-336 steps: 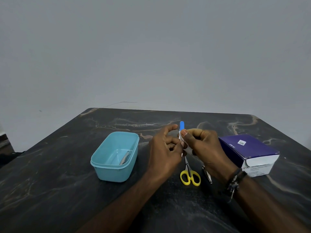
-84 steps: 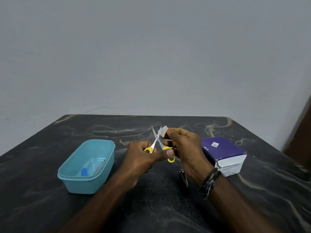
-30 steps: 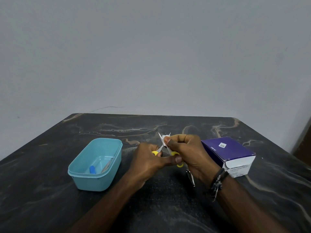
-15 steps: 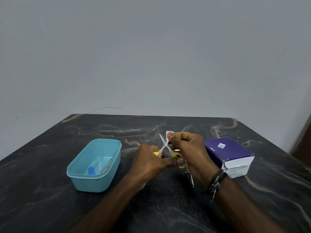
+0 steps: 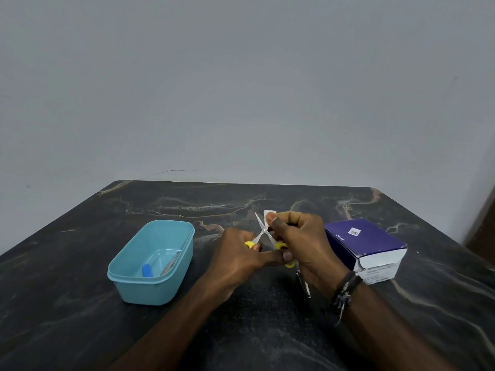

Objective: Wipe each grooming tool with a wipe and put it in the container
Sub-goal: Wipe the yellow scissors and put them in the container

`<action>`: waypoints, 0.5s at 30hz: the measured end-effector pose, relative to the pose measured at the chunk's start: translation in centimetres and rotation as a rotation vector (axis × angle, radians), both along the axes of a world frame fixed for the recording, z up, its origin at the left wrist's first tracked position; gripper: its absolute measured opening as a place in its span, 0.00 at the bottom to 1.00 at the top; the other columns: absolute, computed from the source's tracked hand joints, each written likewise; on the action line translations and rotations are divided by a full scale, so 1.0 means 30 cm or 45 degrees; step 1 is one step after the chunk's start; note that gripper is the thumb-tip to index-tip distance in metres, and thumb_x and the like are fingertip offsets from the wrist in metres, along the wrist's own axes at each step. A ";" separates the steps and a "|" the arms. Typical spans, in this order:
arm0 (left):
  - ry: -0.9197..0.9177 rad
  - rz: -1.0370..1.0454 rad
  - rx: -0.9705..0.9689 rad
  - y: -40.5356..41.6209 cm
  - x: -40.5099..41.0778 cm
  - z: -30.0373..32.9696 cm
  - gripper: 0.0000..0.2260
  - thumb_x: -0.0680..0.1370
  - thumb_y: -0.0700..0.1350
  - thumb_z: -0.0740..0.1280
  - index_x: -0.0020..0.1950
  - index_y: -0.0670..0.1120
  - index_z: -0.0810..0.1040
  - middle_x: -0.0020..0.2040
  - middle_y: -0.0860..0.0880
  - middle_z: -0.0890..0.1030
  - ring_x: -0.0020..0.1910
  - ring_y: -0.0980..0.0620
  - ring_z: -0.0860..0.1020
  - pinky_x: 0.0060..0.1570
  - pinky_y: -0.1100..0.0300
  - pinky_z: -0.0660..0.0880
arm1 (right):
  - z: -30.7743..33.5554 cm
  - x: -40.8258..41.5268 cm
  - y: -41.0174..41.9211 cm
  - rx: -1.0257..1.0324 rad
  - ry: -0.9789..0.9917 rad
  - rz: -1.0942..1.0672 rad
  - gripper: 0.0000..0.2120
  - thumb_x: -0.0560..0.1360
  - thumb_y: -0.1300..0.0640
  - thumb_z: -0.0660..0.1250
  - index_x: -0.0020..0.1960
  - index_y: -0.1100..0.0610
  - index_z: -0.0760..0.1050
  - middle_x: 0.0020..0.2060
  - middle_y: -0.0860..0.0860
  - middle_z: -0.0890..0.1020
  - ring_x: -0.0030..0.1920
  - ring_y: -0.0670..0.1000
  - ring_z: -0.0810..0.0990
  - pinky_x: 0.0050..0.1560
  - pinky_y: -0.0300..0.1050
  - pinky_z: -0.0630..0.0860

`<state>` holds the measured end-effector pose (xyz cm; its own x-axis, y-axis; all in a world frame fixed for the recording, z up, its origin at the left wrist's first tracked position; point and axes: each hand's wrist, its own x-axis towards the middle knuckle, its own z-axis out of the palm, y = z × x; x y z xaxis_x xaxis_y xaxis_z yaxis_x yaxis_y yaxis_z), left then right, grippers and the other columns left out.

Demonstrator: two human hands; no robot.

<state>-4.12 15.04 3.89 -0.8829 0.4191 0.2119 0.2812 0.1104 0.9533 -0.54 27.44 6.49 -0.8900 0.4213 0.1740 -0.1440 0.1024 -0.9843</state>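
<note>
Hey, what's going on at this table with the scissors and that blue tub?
A person is cleaning grooming tools. The left hand holds a pair of yellow-handled scissors open, while the right hand pinches a small white wipe against one blade. Two tools already lie in the blue tub: one with a blue end and a metal one. Another metal tool waits on the table, partly hidden under the right wrist. A purple box sits to the right.

The table point(image 5: 80, 290) looks like dark polished stone, veined, with a soft sheen. The teal container point(image 5: 150, 290) is smooth, semi-matt plastic. The scissors point(image 5: 263, 231) have bright metal blades and glossy yellow plastic handles. The purple box point(image 5: 369, 236) is smooth card. The wipe point(image 5: 267, 214) looks like white matt fabric.
</note>
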 end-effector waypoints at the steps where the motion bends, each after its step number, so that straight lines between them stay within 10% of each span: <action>1: 0.004 0.005 -0.009 -0.003 -0.004 -0.002 0.23 0.60 0.50 0.82 0.36 0.32 0.77 0.26 0.47 0.70 0.24 0.55 0.63 0.26 0.61 0.63 | 0.000 0.001 -0.002 0.014 -0.010 0.012 0.09 0.74 0.55 0.71 0.38 0.60 0.80 0.28 0.50 0.82 0.28 0.44 0.80 0.31 0.38 0.76; 15: 0.188 0.132 -0.238 -0.009 -0.004 -0.006 0.24 0.55 0.56 0.83 0.26 0.43 0.72 0.24 0.52 0.69 0.26 0.54 0.65 0.31 0.58 0.63 | 0.008 -0.005 0.029 0.249 0.296 -0.229 0.08 0.75 0.56 0.70 0.38 0.53 0.82 0.32 0.47 0.83 0.32 0.40 0.78 0.35 0.34 0.76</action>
<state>-4.25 14.79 3.72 -0.8886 0.3717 0.2689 0.3936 0.3166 0.8631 -0.69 28.31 6.72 -0.7317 0.5064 0.4562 -0.3246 0.3297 -0.8865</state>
